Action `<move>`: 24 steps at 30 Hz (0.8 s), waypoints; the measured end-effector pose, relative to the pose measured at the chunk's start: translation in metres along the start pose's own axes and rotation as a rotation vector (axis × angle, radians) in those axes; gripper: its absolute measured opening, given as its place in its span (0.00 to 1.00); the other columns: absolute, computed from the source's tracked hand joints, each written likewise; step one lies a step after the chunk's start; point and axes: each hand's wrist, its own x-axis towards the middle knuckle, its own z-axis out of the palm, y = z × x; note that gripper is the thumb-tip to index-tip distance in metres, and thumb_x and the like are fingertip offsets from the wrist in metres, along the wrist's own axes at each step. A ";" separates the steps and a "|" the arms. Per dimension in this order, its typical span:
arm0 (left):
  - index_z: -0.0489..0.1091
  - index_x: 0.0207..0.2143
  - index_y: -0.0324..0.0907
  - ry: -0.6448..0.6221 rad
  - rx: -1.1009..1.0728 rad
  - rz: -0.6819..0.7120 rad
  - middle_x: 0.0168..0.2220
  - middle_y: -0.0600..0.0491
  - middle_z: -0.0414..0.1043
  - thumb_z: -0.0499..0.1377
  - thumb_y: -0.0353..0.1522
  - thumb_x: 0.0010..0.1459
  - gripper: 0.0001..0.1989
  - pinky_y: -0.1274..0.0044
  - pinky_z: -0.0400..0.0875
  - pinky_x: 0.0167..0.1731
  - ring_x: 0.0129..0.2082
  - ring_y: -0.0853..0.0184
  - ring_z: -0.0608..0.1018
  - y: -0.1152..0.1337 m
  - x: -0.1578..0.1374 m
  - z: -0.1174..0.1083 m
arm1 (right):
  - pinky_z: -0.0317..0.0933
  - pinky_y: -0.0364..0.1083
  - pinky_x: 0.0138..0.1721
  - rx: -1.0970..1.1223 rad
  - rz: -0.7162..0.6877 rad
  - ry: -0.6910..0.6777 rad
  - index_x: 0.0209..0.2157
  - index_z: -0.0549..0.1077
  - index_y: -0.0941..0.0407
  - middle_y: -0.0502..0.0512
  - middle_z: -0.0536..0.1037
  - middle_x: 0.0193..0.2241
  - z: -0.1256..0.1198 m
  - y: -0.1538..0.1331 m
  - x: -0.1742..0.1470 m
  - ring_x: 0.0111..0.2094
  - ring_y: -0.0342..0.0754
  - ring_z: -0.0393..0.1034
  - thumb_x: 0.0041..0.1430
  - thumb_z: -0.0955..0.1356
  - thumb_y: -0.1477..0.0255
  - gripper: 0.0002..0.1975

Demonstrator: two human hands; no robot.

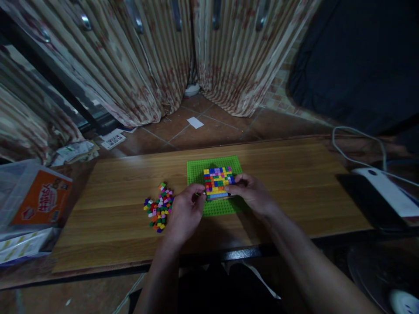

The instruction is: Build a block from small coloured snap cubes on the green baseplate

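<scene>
A block of small multicoloured building bricks (216, 179) stands on a green studded baseplate (196, 167) in the middle of the table. At the block's left front corner is my left hand (187, 209), its fingers curled and thumb and forefinger close together. A tiny pale spot shows at those fingertips, too small to name. My right hand (251, 193) grips the block's right side, with the thumb over its front right part and the fingers along the edge. Left of my left hand lies a heap of loose coloured bricks (160, 208).
The wooden table (294, 183) carries a black phone (369, 203) at the right, beside a white device (389, 189) with a cable. On the left stands a clear plastic box with an orange label (42, 196). Curtains (157, 65) hang beyond; papers (195, 122) lie on the tiled floor.
</scene>
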 end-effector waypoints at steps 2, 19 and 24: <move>0.73 0.41 0.42 0.001 -0.004 -0.002 0.38 0.51 0.78 0.56 0.31 0.61 0.08 0.76 0.70 0.37 0.36 0.66 0.78 0.000 -0.001 0.000 | 0.62 0.45 0.30 -0.007 0.001 -0.001 0.22 0.66 0.54 0.44 0.73 0.21 0.000 -0.001 0.001 0.25 0.43 0.67 0.24 0.81 0.64 0.26; 0.73 0.37 0.40 0.251 -0.241 -0.096 0.34 0.51 0.79 0.62 0.33 0.55 0.08 0.74 0.74 0.36 0.33 0.66 0.79 0.008 0.003 -0.004 | 0.64 0.47 0.33 -0.049 -0.160 0.025 0.32 0.74 0.54 0.51 0.78 0.28 -0.015 0.007 0.005 0.30 0.47 0.71 0.39 0.78 0.57 0.20; 0.72 0.38 0.40 0.188 -0.446 -0.079 0.31 0.53 0.77 0.62 0.34 0.55 0.09 0.77 0.74 0.32 0.29 0.69 0.77 0.024 0.001 0.002 | 0.63 0.46 0.34 -0.060 -0.431 0.112 0.30 0.77 0.52 0.50 0.77 0.27 -0.011 -0.002 -0.003 0.30 0.46 0.69 0.51 0.73 0.58 0.12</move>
